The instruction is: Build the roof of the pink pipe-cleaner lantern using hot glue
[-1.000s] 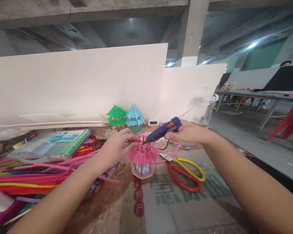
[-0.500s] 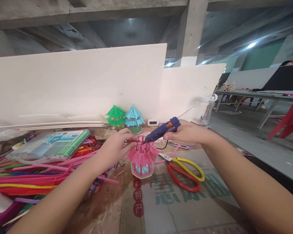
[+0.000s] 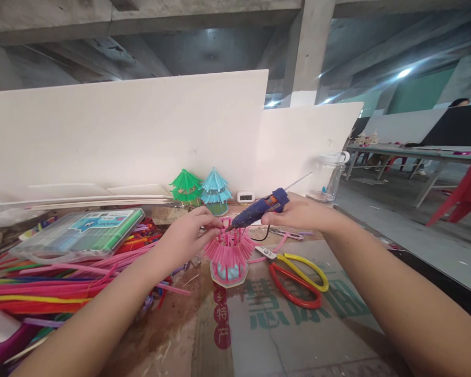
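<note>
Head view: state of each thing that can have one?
Glue gun, in right hand, nozzle by pink model
Pink model, upright, upper posts exposed
Scissors, lying, handles spread
Jug, upright, lid on
Plastic case, shut
Green model, upright, roofed
Blue model, upright, roofed
Clock, upright

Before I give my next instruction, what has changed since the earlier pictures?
Barely anything: the glue gun may have edged slightly left, toward the left hand, though the view shifted too. Nothing was taken or let go. The right hand still holds it; the left hand stays at the top of the pink model. Scissors, green model and blue model stayed put.
</note>
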Tool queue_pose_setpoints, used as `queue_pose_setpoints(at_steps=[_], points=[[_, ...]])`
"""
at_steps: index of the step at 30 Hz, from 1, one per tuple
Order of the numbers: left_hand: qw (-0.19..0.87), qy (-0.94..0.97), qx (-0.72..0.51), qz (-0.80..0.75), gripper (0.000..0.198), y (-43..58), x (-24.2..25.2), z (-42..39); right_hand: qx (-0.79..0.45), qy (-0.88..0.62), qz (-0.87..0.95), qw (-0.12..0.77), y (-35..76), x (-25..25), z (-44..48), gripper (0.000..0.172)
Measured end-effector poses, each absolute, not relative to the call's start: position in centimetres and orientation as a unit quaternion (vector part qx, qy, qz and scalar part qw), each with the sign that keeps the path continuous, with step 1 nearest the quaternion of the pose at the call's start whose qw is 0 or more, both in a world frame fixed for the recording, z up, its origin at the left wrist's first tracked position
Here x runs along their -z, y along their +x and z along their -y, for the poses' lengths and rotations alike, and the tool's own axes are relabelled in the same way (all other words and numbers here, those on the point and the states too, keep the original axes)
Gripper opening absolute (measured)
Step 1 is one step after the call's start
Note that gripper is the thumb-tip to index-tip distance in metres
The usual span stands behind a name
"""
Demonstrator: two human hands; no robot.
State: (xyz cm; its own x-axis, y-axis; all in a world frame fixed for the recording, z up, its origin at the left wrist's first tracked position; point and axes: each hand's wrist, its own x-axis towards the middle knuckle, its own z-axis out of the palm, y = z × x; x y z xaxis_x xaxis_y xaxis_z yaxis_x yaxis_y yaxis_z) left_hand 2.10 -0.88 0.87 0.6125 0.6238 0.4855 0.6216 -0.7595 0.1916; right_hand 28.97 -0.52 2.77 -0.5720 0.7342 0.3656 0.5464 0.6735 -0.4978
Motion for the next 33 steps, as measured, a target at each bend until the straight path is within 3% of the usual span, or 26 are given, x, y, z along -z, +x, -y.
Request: queue_pose_setpoints(at_steps=[9,25,29,33], points=[[-0.004,0.897,-0.263,-0.356,0.02,2.1,-1.0,1.0,-0.183,-0.338,0.874,0.296,28.9,-2.9,0.4,0.031],[0.008,0.892,-0.254,-0.373,0.018,2.3,-1.1,1.4,-0.212,-0.38,0.872,0.226,29.9,-3.1,0.6,0.053],[0.003,0.891,-0.255,-0.375,0.017,2.3,-1.1,1.5,-0.241,-0.314,0.879,0.266,30.2,-3.7,1.0,0.051],[0.001,0.891,-0.254,-0.375,0.017,2.3,-1.1,1.5,-0.231,-0.348,0.872,0.256,30.9,-3.8,0.7,0.05]])
